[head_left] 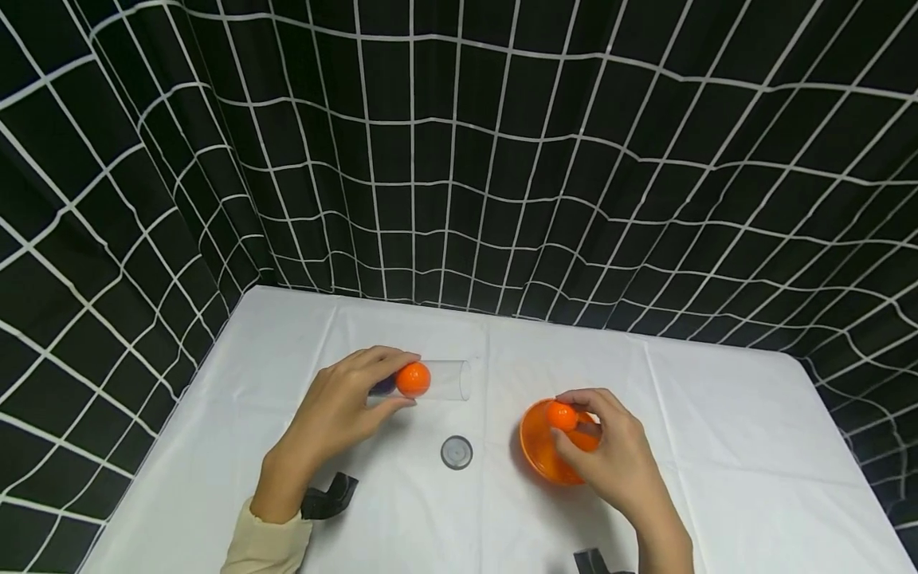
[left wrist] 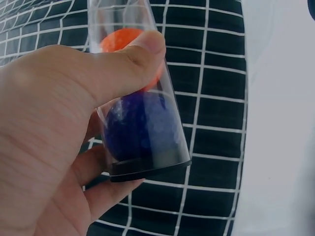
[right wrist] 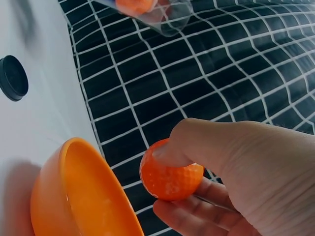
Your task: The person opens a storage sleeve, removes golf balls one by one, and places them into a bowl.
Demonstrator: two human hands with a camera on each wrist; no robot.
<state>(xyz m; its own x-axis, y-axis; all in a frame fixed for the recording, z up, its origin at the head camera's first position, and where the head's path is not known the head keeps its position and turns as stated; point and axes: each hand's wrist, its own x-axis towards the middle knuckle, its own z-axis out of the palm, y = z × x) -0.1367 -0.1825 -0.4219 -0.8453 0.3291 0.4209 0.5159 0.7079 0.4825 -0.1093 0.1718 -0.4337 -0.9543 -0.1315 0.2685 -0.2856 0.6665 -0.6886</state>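
Note:
My left hand point(head_left: 346, 402) grips a clear plastic tube point(head_left: 450, 381), thumb on one side and fingers on the other. Inside the tube, a dark blue dimpled ball point(left wrist: 140, 125) sits at the black-capped end, and an orange ball point(head_left: 413, 379) lies against it. In the head view the tube's open end points right. My right hand point(head_left: 610, 450) pinches an orange golf ball point(right wrist: 170, 172) between thumb and fingers. That ball is above an orange bowl point(head_left: 534, 450), whose inside is partly hidden by the hand in the head view.
A round dark cap point(head_left: 456, 452) lies on the white-covered table point(head_left: 402, 534) between the hands. Black curtains with white netting point(head_left: 459, 159) stand behind the table and along its sides. A black wrist mount point(head_left: 330, 496) sticks out beside the left wrist.

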